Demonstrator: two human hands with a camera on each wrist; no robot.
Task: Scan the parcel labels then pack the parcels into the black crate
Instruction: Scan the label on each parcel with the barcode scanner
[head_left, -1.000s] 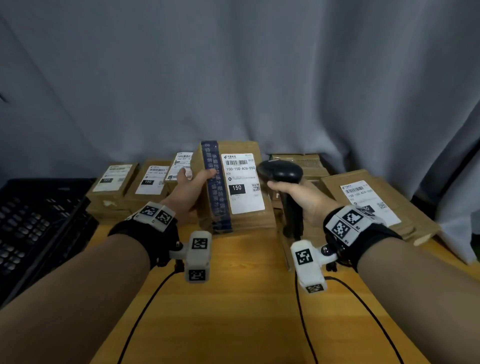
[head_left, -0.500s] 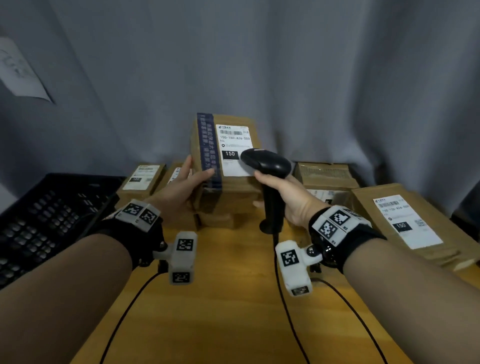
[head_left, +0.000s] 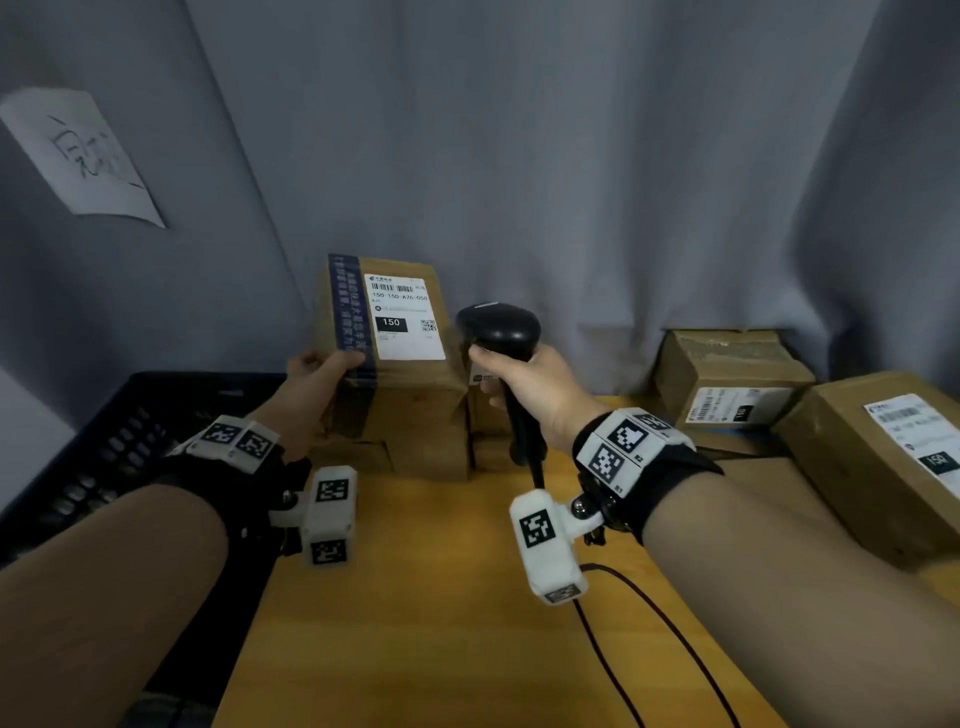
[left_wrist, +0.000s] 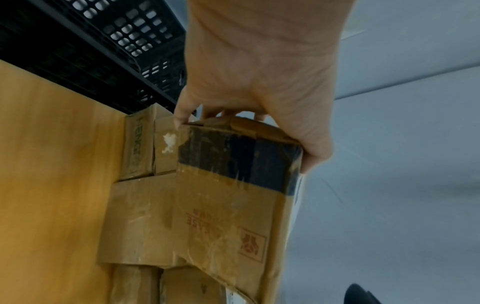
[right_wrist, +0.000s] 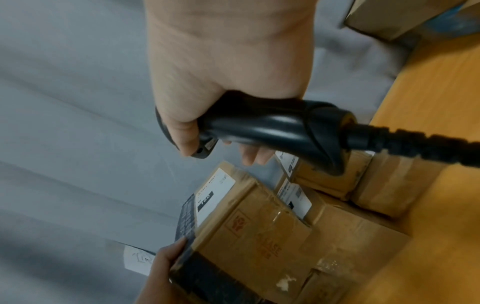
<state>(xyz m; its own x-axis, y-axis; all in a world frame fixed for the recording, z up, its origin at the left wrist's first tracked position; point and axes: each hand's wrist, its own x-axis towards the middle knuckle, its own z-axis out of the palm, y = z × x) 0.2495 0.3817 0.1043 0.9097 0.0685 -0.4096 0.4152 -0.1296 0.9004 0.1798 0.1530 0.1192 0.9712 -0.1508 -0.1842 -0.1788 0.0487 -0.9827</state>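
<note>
My left hand (head_left: 317, 369) grips a brown cardboard parcel (head_left: 395, 353) by its near left corner and holds it lifted above the table, its white label (head_left: 402, 317) facing me. The parcel (left_wrist: 233, 205) shows dark tape under my left hand (left_wrist: 249, 82) in the left wrist view. My right hand (head_left: 524, 384) grips a black barcode scanner (head_left: 501, 327) just right of the label, its head turned toward the parcel. In the right wrist view my right hand (right_wrist: 226, 82) wraps the scanner handle (right_wrist: 272, 127) above the parcel (right_wrist: 249, 236). The black crate (head_left: 104, 447) sits at the left.
More brown parcels lie on the wooden table (head_left: 441, 597): a low stack (head_left: 415, 452) under the held one and two labelled boxes (head_left: 727, 389) (head_left: 883, 457) at the right. The scanner cable (head_left: 623, 649) trails over the table. A grey curtain hangs behind, with a paper sheet (head_left: 83, 156) on it.
The left hand has lifted the parcel up off the stack and carried it left. The right hand with the scanner has risen with it, staying beside the label.
</note>
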